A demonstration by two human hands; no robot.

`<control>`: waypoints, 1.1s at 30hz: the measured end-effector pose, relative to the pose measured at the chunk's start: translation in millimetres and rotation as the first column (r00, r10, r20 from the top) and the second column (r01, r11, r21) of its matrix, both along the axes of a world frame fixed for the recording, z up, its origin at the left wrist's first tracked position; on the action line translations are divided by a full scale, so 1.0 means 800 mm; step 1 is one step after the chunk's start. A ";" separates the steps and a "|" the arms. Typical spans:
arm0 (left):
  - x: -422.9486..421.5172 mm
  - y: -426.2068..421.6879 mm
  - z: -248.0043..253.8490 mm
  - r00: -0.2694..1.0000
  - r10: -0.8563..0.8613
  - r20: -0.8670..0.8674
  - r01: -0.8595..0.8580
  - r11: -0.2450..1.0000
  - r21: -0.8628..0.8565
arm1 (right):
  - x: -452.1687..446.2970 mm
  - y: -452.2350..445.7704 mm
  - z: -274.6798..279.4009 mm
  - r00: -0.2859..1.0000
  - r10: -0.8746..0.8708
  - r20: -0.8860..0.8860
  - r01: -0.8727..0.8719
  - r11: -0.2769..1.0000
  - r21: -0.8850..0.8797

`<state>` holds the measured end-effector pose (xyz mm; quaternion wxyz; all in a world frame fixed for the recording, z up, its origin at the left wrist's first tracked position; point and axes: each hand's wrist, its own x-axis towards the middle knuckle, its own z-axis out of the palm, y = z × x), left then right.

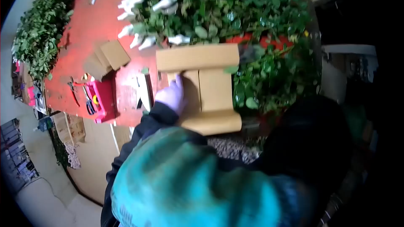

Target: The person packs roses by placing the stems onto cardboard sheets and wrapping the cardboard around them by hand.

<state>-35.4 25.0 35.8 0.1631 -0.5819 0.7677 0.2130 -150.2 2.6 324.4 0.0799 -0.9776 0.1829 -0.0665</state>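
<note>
My left hand (170,96), in a light purple glove, lies at the left side of a brown cardboard sheet (216,88). One finger is stretched out over the cardboard, pointing toward its far flap; the other fingers show only in part. The sheet lies on the red table (84,29), with its far flap and near edge curved up and a seam down the middle. My right hand does not show; the right side is very dark. Left of my hand lies a white and dark tool (144,92) whose kind I cannot make out.
Leafy green stems (227,8) with white-wrapped heads (136,0) cover the table's far side; more leaves (275,77) lie right of the cardboard. A pink holder (103,98), red-handled pliers (73,92) and cardboard pieces (111,56) lie left. Another leafy pile (44,25) stands far left.
</note>
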 end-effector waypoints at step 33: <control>0.047 -0.009 -0.044 0.954 -0.025 -0.298 0.050 0.996 0.078 | -0.141 -0.074 -0.145 0.941 -0.312 -0.132 0.317 0.948 0.019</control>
